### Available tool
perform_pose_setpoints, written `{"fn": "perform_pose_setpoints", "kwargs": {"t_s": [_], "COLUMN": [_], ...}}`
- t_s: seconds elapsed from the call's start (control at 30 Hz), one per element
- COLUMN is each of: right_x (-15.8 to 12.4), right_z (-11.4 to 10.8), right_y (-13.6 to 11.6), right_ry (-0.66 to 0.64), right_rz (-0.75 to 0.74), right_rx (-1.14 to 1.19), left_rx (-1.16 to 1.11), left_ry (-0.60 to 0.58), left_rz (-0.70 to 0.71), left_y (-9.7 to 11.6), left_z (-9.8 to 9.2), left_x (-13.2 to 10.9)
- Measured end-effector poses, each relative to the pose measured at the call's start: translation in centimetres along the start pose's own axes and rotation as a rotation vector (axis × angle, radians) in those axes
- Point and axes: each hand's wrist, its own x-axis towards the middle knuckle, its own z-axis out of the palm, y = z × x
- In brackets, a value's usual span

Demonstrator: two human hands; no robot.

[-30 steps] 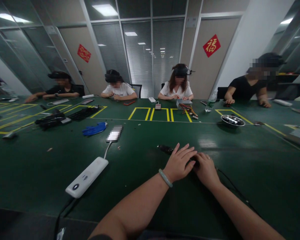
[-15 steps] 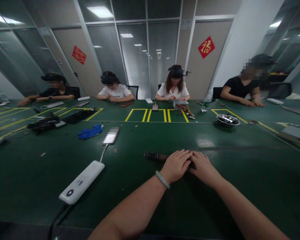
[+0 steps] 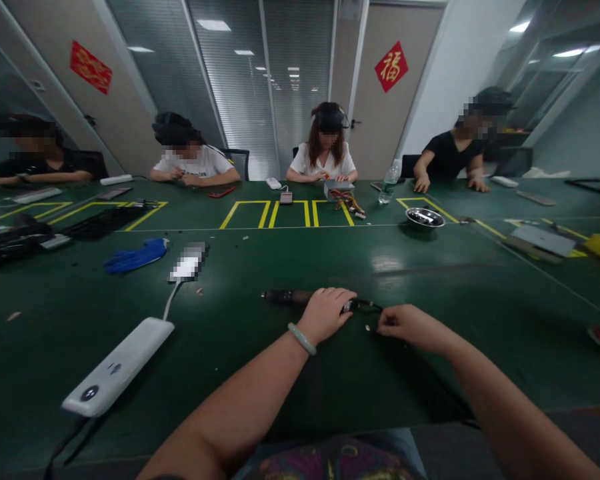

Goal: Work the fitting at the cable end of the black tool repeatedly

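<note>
A dark, tube-shaped corded electric screwdriver [image 3: 293, 297] lies crosswise on the green table, its ribbed collar and narrow tip pointing left. My left hand [image 3: 327, 308], with a pale green bangle at the wrist, is wrapped over its right part and hides much of the body. From the tool's right end, a black cable [image 3: 369, 304] runs to my right hand [image 3: 405, 327]. The fingers of that hand are pinched on the cable. A tiny pale metallic tip [image 3: 367, 327] shows just left of those fingers; what it belongs to is unclear.
A white power bank [image 3: 120, 367] lies at left, wired to a phone [image 3: 189, 261]. Behind are a blue glove [image 3: 136, 256], a metal bowl [image 3: 425, 219], a water bottle [image 3: 390, 182] and a box with coloured wires [image 3: 344, 193]. Several people sit across the table.
My hands, together over the screwdriver before, are now apart. The right hand has shifted right and pinches the cable, while the left stays on the tool. The view has tilted down and turned right.
</note>
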Motion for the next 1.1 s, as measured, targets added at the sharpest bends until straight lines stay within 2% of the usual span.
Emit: {"fn": "perform_pose_setpoints", "kwargs": {"t_s": [0.1,0.17,0.37,0.53,0.63,0.87,1.1], "right_x": [1.3,2.2,4.3,3.9,3.6,3.3,2.8], "right_z": [0.3,0.7,1.8,2.8,3.5,3.8,3.6], "right_y": [-0.6,-0.8,-0.3,0.3,0.0,-0.8,-1.7], "right_ry": [-0.022,0.01,0.267,0.477,0.549,0.606,0.577], "right_rz": [0.006,-0.029,-0.043,-0.012,-0.041,-0.092,-0.126], "right_rx": [0.205,0.328,0.523,0.369,0.254,0.079,-0.009], "left_rx": [0.009,0.016,0.033,0.074,0.088,0.061,0.065], "left_ry": [-0.008,-0.01,-0.023,-0.04,-0.019,-0.013,-0.031], "left_rz": [-0.014,-0.023,-0.07,-0.092,-0.091,-0.079,-0.068], "left_y": [0.3,0.5,0.4,0.0,0.0,0.1,0.2], "left_z": [-0.1,-0.1,-0.4,-0.2,0.3,0.7,0.6], "left_x": [0.2,0.4,0.9,0.7,0.7,0.9,1.3]}}
